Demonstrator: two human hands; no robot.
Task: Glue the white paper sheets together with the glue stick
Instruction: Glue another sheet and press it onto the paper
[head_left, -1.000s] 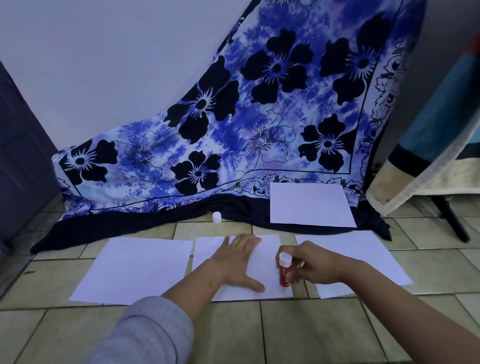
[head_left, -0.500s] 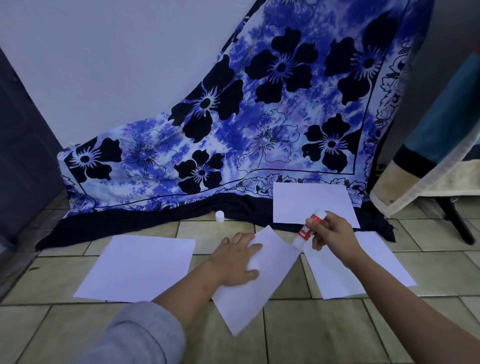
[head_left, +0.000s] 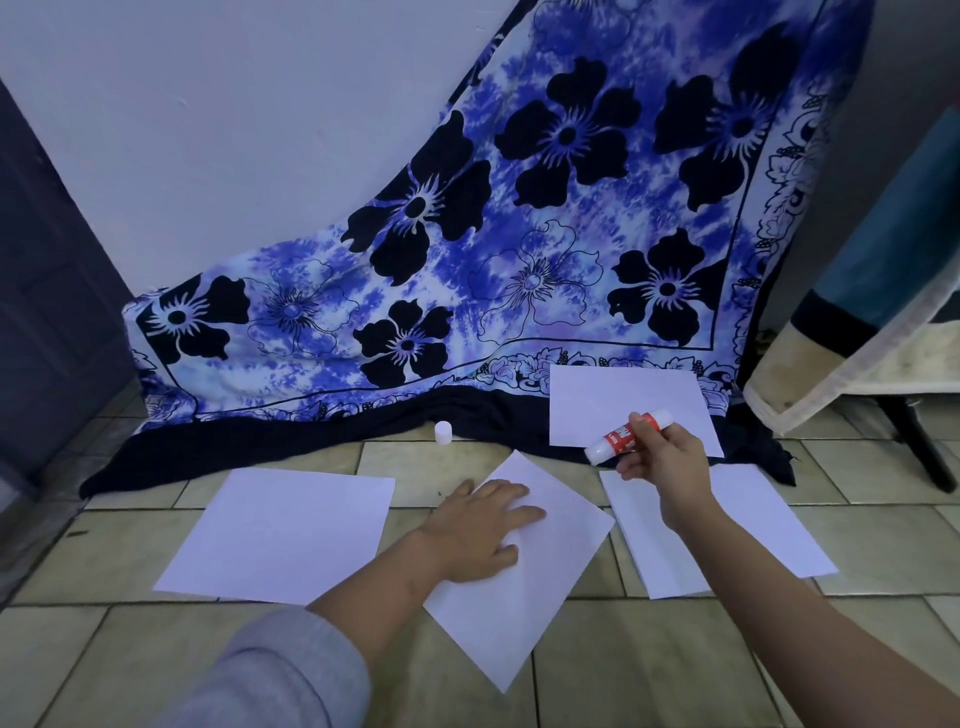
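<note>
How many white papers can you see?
4. The left sheet lies on the tiles; the middle sheet, askew, is under the left hand; the right sheet lies beside it; the far sheet rests on the flowered cloth. More could be stacked underneath.

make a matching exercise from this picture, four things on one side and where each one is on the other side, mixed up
Things
1. glue stick
2. small white cap
3. angled middle sheet
4. far sheet

Places
a. lying on the lower edge of the flowered cloth
b. pressed flat under the left hand
c. held above the floor in the right hand
d. standing upright by the cloth's dark hem

Pairs: 1-c, 2-d, 3-b, 4-a
</note>
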